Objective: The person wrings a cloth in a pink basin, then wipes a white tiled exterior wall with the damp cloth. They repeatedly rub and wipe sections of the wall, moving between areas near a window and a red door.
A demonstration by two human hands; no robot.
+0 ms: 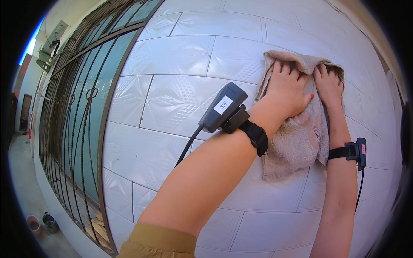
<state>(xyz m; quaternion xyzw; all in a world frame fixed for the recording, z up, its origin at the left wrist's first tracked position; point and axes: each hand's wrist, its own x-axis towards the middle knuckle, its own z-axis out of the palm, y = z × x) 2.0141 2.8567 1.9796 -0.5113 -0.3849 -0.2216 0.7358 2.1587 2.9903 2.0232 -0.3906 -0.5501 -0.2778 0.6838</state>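
Note:
A worn beige-grey towel [292, 146] is pressed against the white tiled wall [180, 103] at the upper right. My left hand [287, 88] lies over its upper part, fingers pointing up and their tips hidden under the towel's folded top edge. Just to the right, my right hand [329, 86] holds the towel in the same way, its fingertips also partly covered by the fold. Below both hands the cloth hangs down loosely, with creases and a small dark mark. Each wrist carries a black strap with a small black device and a cable.
Left of the tiles stands a window [101, 81] behind dark metal bars [81, 129]. Two buckets [50, 222] sit on the ground at the far lower left. Wood pieces [100, 230] lie behind the bars. Raised patterns and joint lines cross the tiles.

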